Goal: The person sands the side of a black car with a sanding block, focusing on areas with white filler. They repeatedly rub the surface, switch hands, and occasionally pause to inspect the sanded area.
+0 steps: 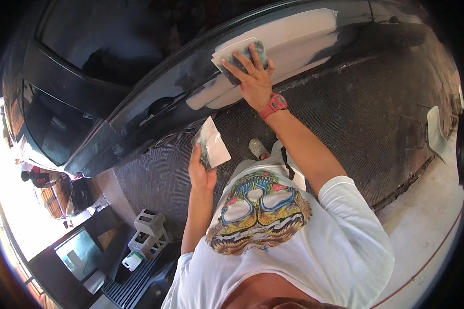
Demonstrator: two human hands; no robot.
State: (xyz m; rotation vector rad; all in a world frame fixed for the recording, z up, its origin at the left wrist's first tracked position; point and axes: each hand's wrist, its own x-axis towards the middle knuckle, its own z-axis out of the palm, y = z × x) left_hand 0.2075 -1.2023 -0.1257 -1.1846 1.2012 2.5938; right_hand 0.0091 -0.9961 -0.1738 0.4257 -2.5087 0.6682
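My right hand, with a red watch on its wrist, lies with spread fingers over a folded piece of sandpaper. It presses this dark grey and white sheet against the car's side panel, on a pale, matte patch. Lower and to the left, my left hand is closed around another folded sandpaper sheet, mottled grey on one face and whitish on the other. That sheet is held in the air, apart from the car. Its thumb shows at the sheet's edge; the other fingers are mostly hidden behind it.
A dark car with a door handle fills the upper left. Below it lies a dark textured floor. A grey plastic step stool and a white-green jug stand at lower left. A pale curved object is at right.
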